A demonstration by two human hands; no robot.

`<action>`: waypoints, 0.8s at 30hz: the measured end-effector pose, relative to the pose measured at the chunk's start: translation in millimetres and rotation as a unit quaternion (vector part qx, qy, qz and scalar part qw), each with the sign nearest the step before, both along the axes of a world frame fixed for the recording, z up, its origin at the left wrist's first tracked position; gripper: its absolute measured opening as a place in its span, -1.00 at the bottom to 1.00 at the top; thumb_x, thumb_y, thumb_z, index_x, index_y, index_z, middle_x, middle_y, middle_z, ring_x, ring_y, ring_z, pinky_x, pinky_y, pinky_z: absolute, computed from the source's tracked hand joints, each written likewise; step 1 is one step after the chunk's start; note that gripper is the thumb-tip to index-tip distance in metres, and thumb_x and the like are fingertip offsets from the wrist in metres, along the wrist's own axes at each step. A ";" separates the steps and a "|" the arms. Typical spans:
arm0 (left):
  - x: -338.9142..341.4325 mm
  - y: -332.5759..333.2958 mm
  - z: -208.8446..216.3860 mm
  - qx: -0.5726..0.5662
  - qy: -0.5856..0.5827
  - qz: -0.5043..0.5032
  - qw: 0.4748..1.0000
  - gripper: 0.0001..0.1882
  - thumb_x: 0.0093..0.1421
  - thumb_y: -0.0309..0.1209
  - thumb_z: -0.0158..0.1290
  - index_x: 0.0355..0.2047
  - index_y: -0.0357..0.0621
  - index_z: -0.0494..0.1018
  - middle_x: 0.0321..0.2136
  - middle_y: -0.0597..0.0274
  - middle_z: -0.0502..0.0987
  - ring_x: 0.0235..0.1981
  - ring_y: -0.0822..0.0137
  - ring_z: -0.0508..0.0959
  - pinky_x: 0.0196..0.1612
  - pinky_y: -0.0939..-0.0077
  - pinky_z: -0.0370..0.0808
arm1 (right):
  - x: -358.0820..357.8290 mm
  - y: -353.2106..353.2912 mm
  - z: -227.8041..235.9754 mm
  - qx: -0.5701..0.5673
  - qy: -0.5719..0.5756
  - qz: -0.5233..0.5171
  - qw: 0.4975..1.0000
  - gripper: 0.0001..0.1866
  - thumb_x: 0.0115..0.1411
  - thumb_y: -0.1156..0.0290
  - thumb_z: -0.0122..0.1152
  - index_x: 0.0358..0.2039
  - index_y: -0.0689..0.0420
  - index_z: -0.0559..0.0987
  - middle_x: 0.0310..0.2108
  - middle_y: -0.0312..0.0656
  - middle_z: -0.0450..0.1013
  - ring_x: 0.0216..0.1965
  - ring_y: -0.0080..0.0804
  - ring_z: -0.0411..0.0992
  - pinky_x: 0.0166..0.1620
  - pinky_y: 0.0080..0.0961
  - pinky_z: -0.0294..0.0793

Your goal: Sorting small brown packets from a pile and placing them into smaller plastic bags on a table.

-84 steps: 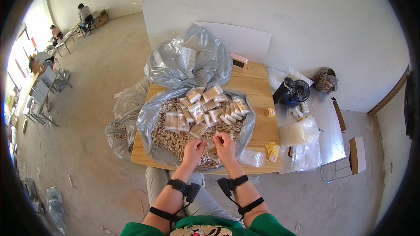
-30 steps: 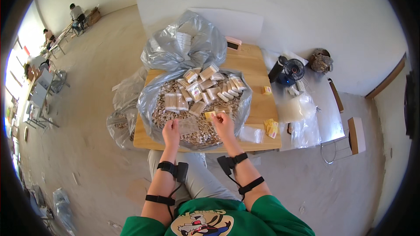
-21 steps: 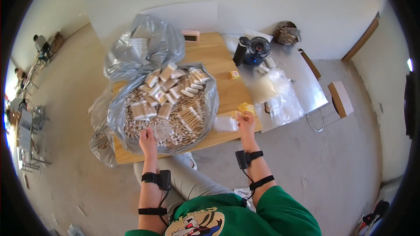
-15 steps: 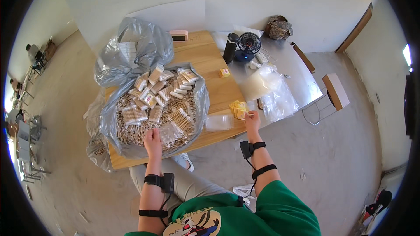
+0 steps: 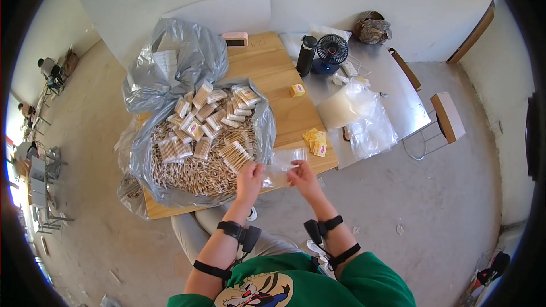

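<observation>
The person's left hand (image 5: 249, 183) has its fingertips pressed together, pinching one clear plastic bag (image 5: 274, 180) by its left side. The right hand (image 5: 303, 178) is loosely curled at the bag's other side; whether its fingers grip the film cannot be told. The bag hangs between the two hands over the near edge of the one wooden table (image 5: 276, 65), just right of the loose cotton swabs (image 5: 190, 179). Two grey sacks show on the table: an open sack (image 5: 263, 131) around the swabs, and a rear sack (image 5: 196, 51) behind it. More than ten swab packets (image 5: 174, 149) lie on the heap, overlapping too much for an exact count, beside one loose bunch of swabs (image 5: 234, 156). One yellow box (image 5: 297, 90) stands farther right; the yellow cards (image 5: 316, 142) number several.
</observation>
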State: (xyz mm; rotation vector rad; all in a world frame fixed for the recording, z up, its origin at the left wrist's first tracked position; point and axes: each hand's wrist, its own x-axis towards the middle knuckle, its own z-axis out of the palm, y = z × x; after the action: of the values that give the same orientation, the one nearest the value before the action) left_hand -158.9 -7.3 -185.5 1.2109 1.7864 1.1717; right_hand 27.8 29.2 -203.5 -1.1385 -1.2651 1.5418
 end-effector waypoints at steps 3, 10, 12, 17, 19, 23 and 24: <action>3.5 2.1 2.1 0.025 -0.003 -0.006 1.000 -0.79 0.25 -0.30 -0.02 -0.40 -0.21 0.41 -0.65 0.24 0.44 -0.64 0.44 0.43 -0.55 0.52 0.35 | 2.0 2.7 -0.6 -0.026 -0.019 -0.049 0.998 -0.70 0.10 0.56 0.16 -0.15 0.18 0.36 -0.51 -0.26 0.42 -0.51 -0.52 0.41 -0.45 -0.52 0.38; -55.3 -5.2 6.0 0.091 0.061 0.110 0.988 -0.87 0.22 -0.40 0.00 -0.28 -0.18 0.38 -0.53 0.17 0.49 -0.52 0.35 0.50 -0.44 0.51 0.42 | 14.1 50.7 -26.9 0.135 -0.342 -0.106 0.924 -0.63 0.04 0.51 0.19 -0.13 0.19 0.34 -0.51 -0.12 0.45 -0.49 -0.12 0.44 -0.39 -0.27 0.40; -78.6 -10.2 8.5 0.087 0.121 0.160 0.976 -0.86 0.18 -0.42 0.02 -0.27 -0.17 0.38 -0.49 0.12 0.50 -0.47 0.23 0.52 -0.39 0.43 0.44 | 4.2 52.4 -23.8 0.109 -0.374 -0.082 0.917 -0.64 0.04 0.47 0.19 -0.14 0.17 0.35 -0.45 -0.08 0.45 -0.38 -0.06 0.43 -0.32 -0.22 0.39; -126.7 -11.6 16.4 0.029 0.327 0.220 0.919 -0.76 0.08 -0.41 0.10 -0.23 -0.18 0.39 -0.28 0.01 0.46 -0.22 -0.01 0.46 -0.16 0.22 0.39 | -6.1 47.1 -22.7 0.247 -0.469 -0.129 0.838 -0.65 0.01 0.45 0.21 -0.16 0.15 0.38 -0.28 -0.02 0.41 -0.16 -0.05 0.37 -0.18 -0.19 0.36; -132.3 -6.1 23.3 0.016 0.362 0.173 0.916 -0.68 0.05 -0.43 0.11 -0.17 -0.20 0.37 -0.18 0.00 0.42 -0.10 -0.03 0.39 -0.06 0.16 0.34 | -1.9 43.0 -20.3 0.309 -0.484 -0.151 0.805 -0.66 0.00 0.47 0.22 -0.18 0.15 0.39 -0.23 -0.01 0.39 -0.12 -0.05 0.34 -0.14 -0.20 0.35; -128.9 8.8 22.8 -0.007 0.389 0.121 0.913 -0.65 0.05 -0.42 0.11 -0.14 -0.19 0.36 -0.18 0.00 0.43 -0.10 -0.03 0.39 -0.05 0.16 0.34 | 7.8 27.1 -14.7 0.224 -0.418 -0.116 0.873 -0.69 0.00 0.53 0.19 -0.20 0.17 0.41 -0.28 -0.06 0.39 -0.21 -0.07 0.37 -0.18 -0.24 0.37; -130.6 10.3 19.7 -0.019 0.393 0.117 0.912 -0.65 0.06 -0.41 0.11 -0.13 -0.18 0.36 -0.18 0.00 0.43 -0.09 -0.03 0.39 -0.04 0.16 0.34 | 9.0 21.3 -8.7 0.209 -0.398 -0.106 0.887 -0.70 0.00 0.54 0.18 -0.21 0.18 0.41 -0.29 -0.07 0.40 -0.24 -0.08 0.38 -0.19 -0.26 0.38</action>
State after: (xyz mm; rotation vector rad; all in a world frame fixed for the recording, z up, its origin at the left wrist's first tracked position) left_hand -289.5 3.0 -165.8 1.6199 2.5848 0.7985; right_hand 36.8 50.5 -212.1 -1.6071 -1.8070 0.5627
